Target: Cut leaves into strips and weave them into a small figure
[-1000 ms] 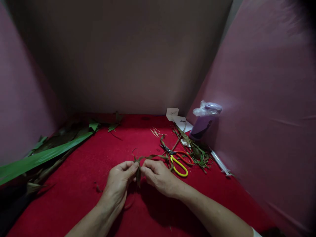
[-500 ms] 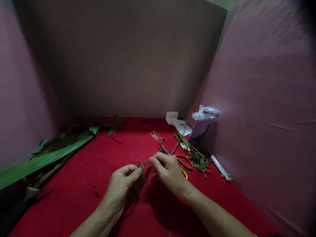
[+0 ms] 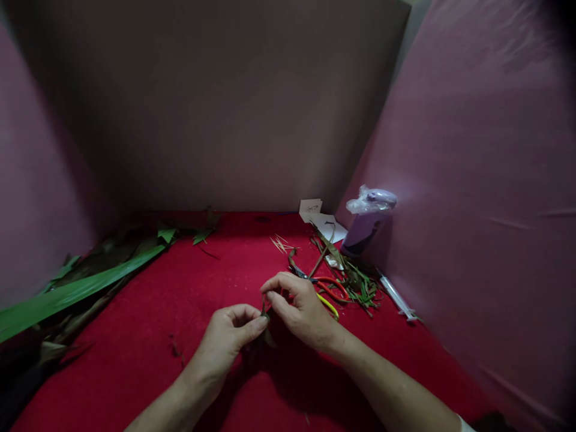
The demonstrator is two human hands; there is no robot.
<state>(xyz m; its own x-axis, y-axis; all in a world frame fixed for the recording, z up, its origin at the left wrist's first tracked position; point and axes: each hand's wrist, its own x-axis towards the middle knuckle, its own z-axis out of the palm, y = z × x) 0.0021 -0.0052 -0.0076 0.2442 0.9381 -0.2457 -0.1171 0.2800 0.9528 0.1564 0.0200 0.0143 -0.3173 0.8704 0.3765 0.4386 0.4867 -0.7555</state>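
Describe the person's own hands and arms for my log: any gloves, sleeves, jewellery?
The left hand and the right hand are bare: no gloves, and no ring, watch or bracelet shows. The left forearm and right forearm are uncovered. Only a white sleeve edge shows, on the right arm at the lower right corner. No markings are visible.

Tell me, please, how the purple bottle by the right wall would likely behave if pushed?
The purple bottle is tall and narrow on soft red cloth, so it probably tips easily. The thin plastic wrap over its top looks loose, so a grip there may slip.
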